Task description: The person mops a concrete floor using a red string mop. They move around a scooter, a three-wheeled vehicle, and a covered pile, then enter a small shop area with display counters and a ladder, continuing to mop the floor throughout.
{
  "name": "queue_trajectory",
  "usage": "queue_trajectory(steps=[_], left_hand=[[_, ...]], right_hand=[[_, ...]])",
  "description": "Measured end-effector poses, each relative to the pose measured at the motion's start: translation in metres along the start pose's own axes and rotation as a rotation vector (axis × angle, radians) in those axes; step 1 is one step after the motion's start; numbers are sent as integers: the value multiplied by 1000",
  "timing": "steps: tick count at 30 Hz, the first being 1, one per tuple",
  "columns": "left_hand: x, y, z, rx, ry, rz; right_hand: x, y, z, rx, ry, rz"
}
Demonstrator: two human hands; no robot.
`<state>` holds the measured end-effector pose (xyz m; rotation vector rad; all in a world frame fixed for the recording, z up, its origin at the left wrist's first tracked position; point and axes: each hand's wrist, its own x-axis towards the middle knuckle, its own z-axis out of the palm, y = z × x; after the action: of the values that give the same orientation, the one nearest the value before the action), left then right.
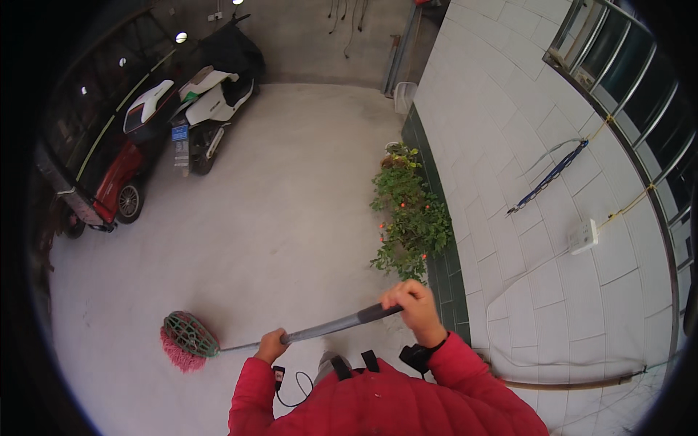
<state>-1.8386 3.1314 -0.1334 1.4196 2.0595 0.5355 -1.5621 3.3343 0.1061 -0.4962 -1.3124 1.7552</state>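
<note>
Bare concrete floor [291,218] across the middle, pale and wide. White tiled wall [523,182] filling three o'clock, with a dark green base strip along its foot. Barred window [625,65] up at two o'clock. Red vehicle [116,182] parked at nine to ten o'clock, only its near end and one wheel showing. White and black scooter [207,109] just beside it at eleven o'clock, nose toward the far wall. Leafy plant [411,214] with small red dots of fruit or bloom, set against the wall's foot just right of centre. Red padded jacket sleeves rising from six o'clock.

Broom [193,340] held low across the frame at seven o'clock: red bristles and green mesh head down on the floor, grey handle slanting up toward four o'clock. Left hand [271,346] wrapped shut round the lower part of the handle, near the head. Right hand [416,309] closed over the dark upper end of the handle, fingers curled on top, well apart from the left. Blue cord [549,176] hanging slantwise on the tiles at three o'clock. White socket box [584,236] on the wall below it, thin wires trailing down.
</note>
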Motion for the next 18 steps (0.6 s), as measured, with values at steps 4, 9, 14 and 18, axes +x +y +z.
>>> queue_trajectory(steps=[4, 9, 14, 18], left_hand=[[66, 52, -22, -97, -14, 248], [144, 144, -15, -203, -140, 535], [210, 237, 18, -243, -254, 804], [252, 305, 63, -282, -362, 880]], right_hand=[[13, -57, -6, -88, 123, -163], [0, -127, -15, -185, 195, -545], [-20, -172, -38, -453, 308, -864], [-23, -190, -74, -630, 352, -972]])
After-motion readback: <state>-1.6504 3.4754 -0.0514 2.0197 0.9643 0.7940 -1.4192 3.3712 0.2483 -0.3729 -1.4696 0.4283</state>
